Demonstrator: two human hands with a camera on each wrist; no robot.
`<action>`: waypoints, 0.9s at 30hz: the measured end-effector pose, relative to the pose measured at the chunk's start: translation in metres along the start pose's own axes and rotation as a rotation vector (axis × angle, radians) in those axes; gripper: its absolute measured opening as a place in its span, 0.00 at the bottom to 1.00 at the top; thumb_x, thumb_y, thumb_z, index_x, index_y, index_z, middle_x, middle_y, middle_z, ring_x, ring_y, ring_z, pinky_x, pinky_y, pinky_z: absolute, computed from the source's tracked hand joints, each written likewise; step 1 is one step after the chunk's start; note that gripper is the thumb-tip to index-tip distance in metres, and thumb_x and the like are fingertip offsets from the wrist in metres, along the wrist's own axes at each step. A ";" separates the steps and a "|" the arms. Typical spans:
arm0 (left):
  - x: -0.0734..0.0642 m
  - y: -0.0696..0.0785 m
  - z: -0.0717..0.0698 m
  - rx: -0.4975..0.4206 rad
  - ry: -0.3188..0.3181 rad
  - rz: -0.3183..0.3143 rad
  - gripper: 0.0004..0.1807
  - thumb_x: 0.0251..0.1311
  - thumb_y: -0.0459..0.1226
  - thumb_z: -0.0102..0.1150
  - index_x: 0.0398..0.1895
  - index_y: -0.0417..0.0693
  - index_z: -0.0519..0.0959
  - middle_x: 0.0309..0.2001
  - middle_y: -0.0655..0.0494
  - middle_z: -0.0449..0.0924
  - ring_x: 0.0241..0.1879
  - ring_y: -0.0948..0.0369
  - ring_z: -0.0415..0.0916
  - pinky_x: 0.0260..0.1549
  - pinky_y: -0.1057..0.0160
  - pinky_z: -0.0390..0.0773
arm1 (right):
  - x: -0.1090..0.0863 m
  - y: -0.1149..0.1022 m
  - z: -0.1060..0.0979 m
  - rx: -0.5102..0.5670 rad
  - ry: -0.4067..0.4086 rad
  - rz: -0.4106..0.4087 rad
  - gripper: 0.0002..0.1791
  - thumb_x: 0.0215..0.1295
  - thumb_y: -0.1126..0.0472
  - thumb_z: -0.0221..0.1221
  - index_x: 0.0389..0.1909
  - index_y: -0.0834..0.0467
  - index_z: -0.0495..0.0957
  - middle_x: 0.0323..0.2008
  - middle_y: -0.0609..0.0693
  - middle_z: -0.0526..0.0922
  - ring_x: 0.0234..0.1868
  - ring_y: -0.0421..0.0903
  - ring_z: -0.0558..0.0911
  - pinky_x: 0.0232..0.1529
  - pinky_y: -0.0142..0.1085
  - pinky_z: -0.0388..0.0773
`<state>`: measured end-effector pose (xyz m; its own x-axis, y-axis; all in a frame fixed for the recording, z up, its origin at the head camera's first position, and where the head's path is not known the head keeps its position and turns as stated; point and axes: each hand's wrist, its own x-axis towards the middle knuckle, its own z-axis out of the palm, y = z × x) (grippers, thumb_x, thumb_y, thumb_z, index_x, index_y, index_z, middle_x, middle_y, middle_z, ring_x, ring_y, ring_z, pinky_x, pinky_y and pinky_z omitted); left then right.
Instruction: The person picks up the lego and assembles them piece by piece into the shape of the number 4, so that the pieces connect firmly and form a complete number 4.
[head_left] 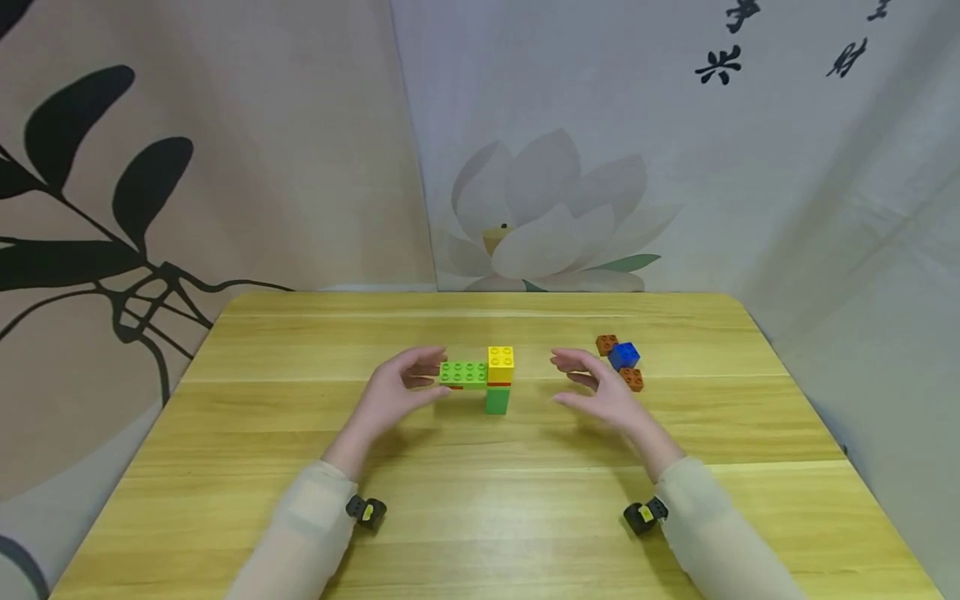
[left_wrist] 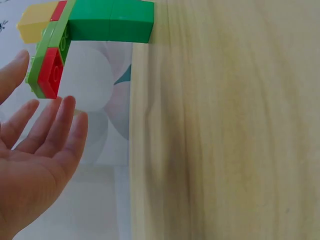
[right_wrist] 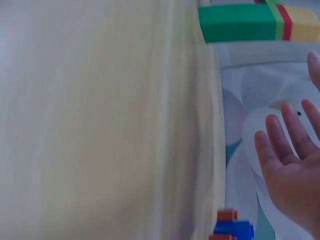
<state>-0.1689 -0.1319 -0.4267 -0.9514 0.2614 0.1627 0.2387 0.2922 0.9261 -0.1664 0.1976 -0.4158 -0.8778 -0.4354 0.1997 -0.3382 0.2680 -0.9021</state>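
Note:
In the head view a toy-brick structure stands upright mid-table. Two green bricks (left_wrist: pixel 112 21) form its column. A long light green brick (head_left: pixel 463 372) juts out to the left, and a yellow brick (head_left: pixel 500 363) tops the column over a thin red layer (right_wrist: pixel 285 23). Under the light green brick's outer end sits a red brick (left_wrist: pixel 51 72). My left hand (head_left: pixel 397 385), fingers spread and loosely bent, is right by that outer end and grips nothing. Right of the structure, with a gap between, my right hand (head_left: pixel 600 390) hovers with relaxed fingers, holding nothing.
Behind my right hand, two brown bricks (head_left: pixel 632 380) and a blue brick (head_left: pixel 624 356) lie close together on the wooden table (head_left: pixel 480 517). A printed curtain (head_left: pixel 315 167) hangs behind the table's far edge. Each wrist carries a small black camera (head_left: pixel 367 512).

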 end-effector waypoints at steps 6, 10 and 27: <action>0.000 -0.003 0.001 -0.087 -0.015 -0.053 0.33 0.46 0.33 0.71 0.58 0.41 0.71 0.48 0.46 0.76 0.44 0.53 0.76 0.43 0.62 0.78 | -0.006 -0.002 -0.020 -0.047 0.034 -0.031 0.33 0.55 0.70 0.63 0.61 0.70 0.62 0.56 0.68 0.68 0.57 0.66 0.66 0.58 0.58 0.60; -0.001 -0.004 0.002 -0.097 -0.017 -0.071 0.33 0.46 0.34 0.70 0.59 0.41 0.70 0.48 0.46 0.76 0.45 0.53 0.75 0.43 0.63 0.77 | -0.008 -0.002 -0.031 -0.086 0.060 -0.022 0.32 0.55 0.70 0.63 0.61 0.69 0.63 0.56 0.68 0.67 0.57 0.66 0.65 0.58 0.58 0.60; 0.003 -0.009 0.008 -0.153 0.019 -0.088 0.27 0.46 0.30 0.69 0.53 0.36 0.73 0.45 0.46 0.76 0.41 0.54 0.75 0.38 0.65 0.79 | -0.014 0.041 -0.077 -0.273 0.252 0.107 0.34 0.57 0.61 0.64 0.63 0.62 0.64 0.59 0.62 0.66 0.59 0.61 0.65 0.59 0.55 0.60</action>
<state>-0.1721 -0.1262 -0.4375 -0.9712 0.2229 0.0837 0.1231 0.1695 0.9778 -0.1944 0.2809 -0.4263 -0.9573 -0.1769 0.2287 -0.2885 0.5342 -0.7946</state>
